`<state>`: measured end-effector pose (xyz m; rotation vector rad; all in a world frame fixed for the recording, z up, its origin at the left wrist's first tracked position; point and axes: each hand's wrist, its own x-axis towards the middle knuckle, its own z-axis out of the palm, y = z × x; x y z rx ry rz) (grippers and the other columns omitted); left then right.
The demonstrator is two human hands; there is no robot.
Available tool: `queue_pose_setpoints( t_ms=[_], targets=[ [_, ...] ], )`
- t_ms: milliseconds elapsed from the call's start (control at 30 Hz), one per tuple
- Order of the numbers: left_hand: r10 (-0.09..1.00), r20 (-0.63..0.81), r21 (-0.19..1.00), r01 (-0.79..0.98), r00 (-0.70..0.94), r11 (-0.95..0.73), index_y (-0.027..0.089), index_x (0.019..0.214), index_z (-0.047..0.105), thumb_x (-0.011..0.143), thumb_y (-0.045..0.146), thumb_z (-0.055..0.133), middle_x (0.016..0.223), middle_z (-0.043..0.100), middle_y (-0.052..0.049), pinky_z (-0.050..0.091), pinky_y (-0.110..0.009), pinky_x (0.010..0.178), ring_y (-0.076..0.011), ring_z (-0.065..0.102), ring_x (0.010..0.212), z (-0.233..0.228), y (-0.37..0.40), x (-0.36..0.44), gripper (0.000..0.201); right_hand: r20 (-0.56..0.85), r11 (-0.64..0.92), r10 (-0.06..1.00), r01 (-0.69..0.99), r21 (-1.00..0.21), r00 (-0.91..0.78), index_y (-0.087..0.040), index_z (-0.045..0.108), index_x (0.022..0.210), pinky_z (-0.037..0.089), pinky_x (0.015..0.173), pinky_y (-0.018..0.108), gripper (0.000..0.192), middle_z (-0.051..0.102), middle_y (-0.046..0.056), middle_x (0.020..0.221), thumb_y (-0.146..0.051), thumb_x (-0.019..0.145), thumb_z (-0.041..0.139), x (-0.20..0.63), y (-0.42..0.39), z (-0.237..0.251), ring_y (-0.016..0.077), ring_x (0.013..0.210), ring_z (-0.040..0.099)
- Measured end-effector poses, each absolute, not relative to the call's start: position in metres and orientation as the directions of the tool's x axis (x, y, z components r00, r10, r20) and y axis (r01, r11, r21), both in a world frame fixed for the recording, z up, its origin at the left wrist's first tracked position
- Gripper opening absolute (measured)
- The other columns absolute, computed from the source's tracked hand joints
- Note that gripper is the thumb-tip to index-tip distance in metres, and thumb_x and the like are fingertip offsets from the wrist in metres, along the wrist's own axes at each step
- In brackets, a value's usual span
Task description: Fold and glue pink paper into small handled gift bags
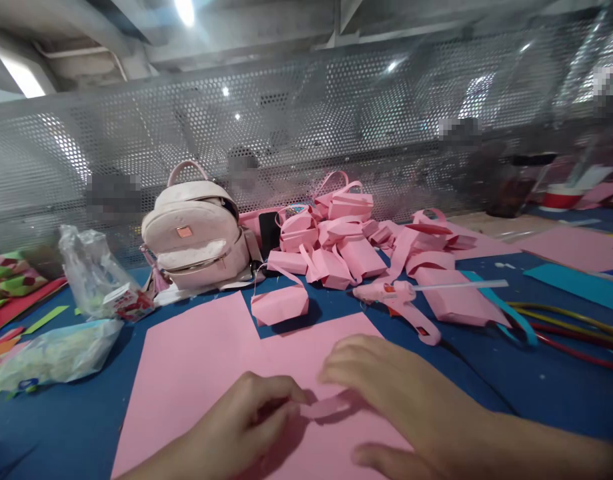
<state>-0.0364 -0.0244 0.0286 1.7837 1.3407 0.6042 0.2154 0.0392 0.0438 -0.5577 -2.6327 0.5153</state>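
My left hand (256,423) pinches the left end of a small folded strip of pink paper (329,407). Over the strip's right end my right hand (393,393) is stretched out, thumb apart from the fingers, which partly hide the paper. Whether those fingers touch it I cannot tell. Beneath both hands lie large pink paper sheets (191,360). Just beyond them sits a small pink paper bag (280,303) with a thin handle. A pink glue gun (399,303) with a clear glue stick in its back rests to the right.
A heap of pink paper bags (336,243) stands at the back, beside a pale backpack (196,230) and a dark phone (269,231). Plastic bags (61,353) lie left. Turquoise paper (581,287) and coloured cords (576,327) are right. A perforated metal screen (296,127) closes off the far side.
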Motion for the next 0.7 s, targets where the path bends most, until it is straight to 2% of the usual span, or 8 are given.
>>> queue_pose_setpoints(
  t_ms=[100,167,300,433,500,600,700],
  targets=[
    [0.956,-0.085,0.848,0.524,0.282,-0.079,0.017,0.100,0.074,0.095,0.021,0.050,0.086,0.073,-0.002,0.042,-0.018,0.067,-0.0113,0.058,0.073,0.030,-0.020,-0.033,0.025,0.158,0.763,0.478,0.320,-0.562,-0.864,-0.021,0.066,0.098,0.051,0.074,0.031,0.020,0.072,0.005,0.092,-0.040,0.097,0.060,0.202,0.063,0.043,0.0213,0.083,0.066],
    [0.961,-0.099,0.880,0.474,0.260,-0.038,0.017,0.100,0.073,0.096,0.026,0.051,0.086,0.072,-0.003,0.041,-0.018,0.064,-0.0105,0.057,0.069,0.028,-0.018,-0.033,0.024,0.070,0.716,0.461,0.324,-0.618,-0.885,-0.020,0.064,0.081,0.046,0.070,0.028,0.029,0.070,0.004,0.080,-0.035,0.101,0.048,0.202,0.071,0.036,0.0199,0.077,0.066],
    [0.959,-0.212,0.920,0.369,0.187,0.132,0.015,0.103,0.068,0.096,0.035,0.052,0.074,0.064,-0.001,0.034,-0.018,0.048,-0.0066,0.048,0.048,0.018,-0.020,-0.036,0.026,-0.045,0.630,0.490,0.390,-0.672,-0.871,-0.019,0.062,0.072,0.041,0.067,0.025,0.037,0.072,0.003,0.074,-0.030,0.101,0.041,0.214,0.079,0.025,0.0171,0.071,0.066],
    [0.963,-0.245,0.902,0.391,0.111,0.185,0.016,0.095,0.067,0.092,0.032,0.057,0.072,0.064,0.001,0.033,-0.018,0.048,-0.0067,0.048,0.048,0.013,-0.024,-0.043,0.019,-0.135,0.585,0.523,0.469,-0.662,-0.842,-0.019,0.056,0.064,0.036,0.060,0.024,0.034,0.070,0.002,0.066,-0.030,0.095,0.048,0.223,0.086,0.022,0.0156,0.064,0.064],
    [0.981,-0.184,0.860,0.493,0.067,0.128,0.018,0.094,0.069,0.094,0.032,0.054,0.079,0.069,-0.001,0.035,-0.019,0.052,-0.0084,0.052,0.054,0.016,-0.023,-0.050,0.020,-0.150,0.591,0.531,0.492,-0.639,-0.834,-0.019,0.054,0.062,0.034,0.058,0.024,0.032,0.068,0.001,0.063,-0.027,0.093,0.050,0.223,0.089,0.023,0.0152,0.062,0.062],
    [1.000,0.020,0.723,0.691,-0.021,0.000,0.022,0.095,0.070,0.094,0.030,0.053,0.091,0.072,-0.002,0.039,-0.022,0.061,-0.0131,0.058,0.070,0.024,-0.014,-0.063,0.019,-0.147,0.624,0.515,0.487,-0.611,-0.844,-0.019,0.060,0.068,0.034,0.061,0.025,0.027,0.070,0.001,0.068,-0.022,0.092,0.049,0.223,0.092,0.026,0.0161,0.066,0.062],
    [0.989,0.114,0.700,0.714,-0.094,-0.013,0.022,0.092,0.070,0.094,0.029,0.053,0.093,0.073,-0.002,0.041,-0.024,0.067,-0.0155,0.060,0.078,0.030,-0.006,-0.072,0.018,-0.154,0.640,0.498,0.481,-0.599,-0.853,-0.021,0.068,0.082,0.037,0.066,0.026,0.023,0.074,0.002,0.080,-0.024,0.094,0.049,0.223,0.094,0.030,0.0191,0.075,0.066]
  ],
)
